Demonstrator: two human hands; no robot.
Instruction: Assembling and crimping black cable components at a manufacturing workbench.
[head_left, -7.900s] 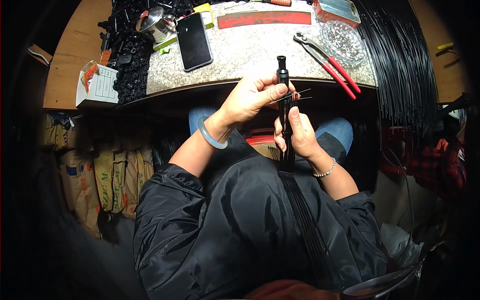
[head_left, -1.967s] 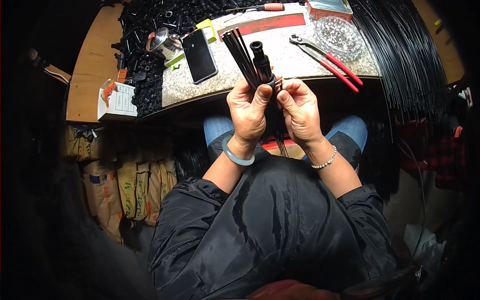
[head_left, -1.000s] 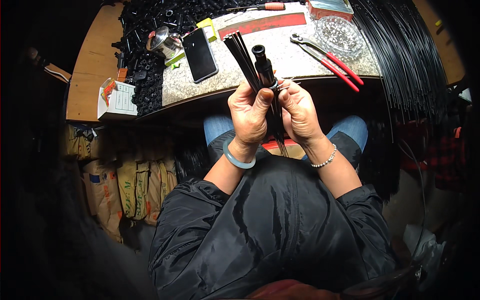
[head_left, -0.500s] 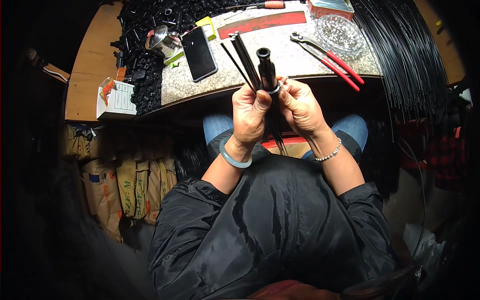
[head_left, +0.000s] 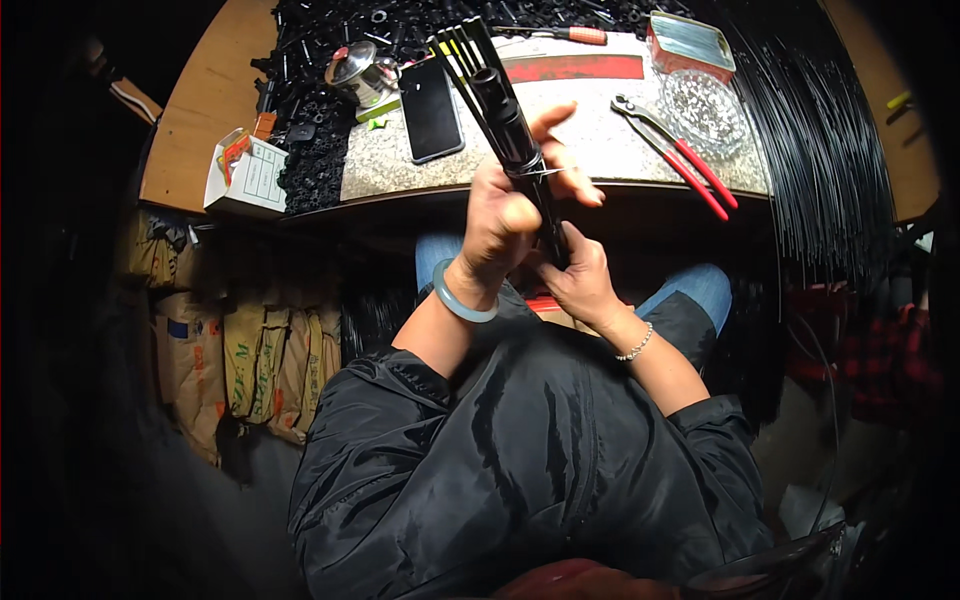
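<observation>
My right hand point(head_left: 583, 283) is closed around the lower part of the bundle. My left hand point(head_left: 497, 220) lies against it higher up, some fingers straightened past the shaft; I cannot tell how firmly it grips. The bundle, a stepped black tube point(head_left: 507, 125) with slim black rods point(head_left: 462, 65) beside it, tilts between my hands above my lap, its upper end towards the tabletop point(head_left: 375, 165). I judge it light; the tube seems stiff and smooth, perhaps slippery, the rods springy and apt to splay. The thin wire point(head_left: 540, 172) below the collar looks easily bent, so I'd hold the shaft beneath it. Red-handled pliers point(head_left: 675, 158) lie beyond.
</observation>
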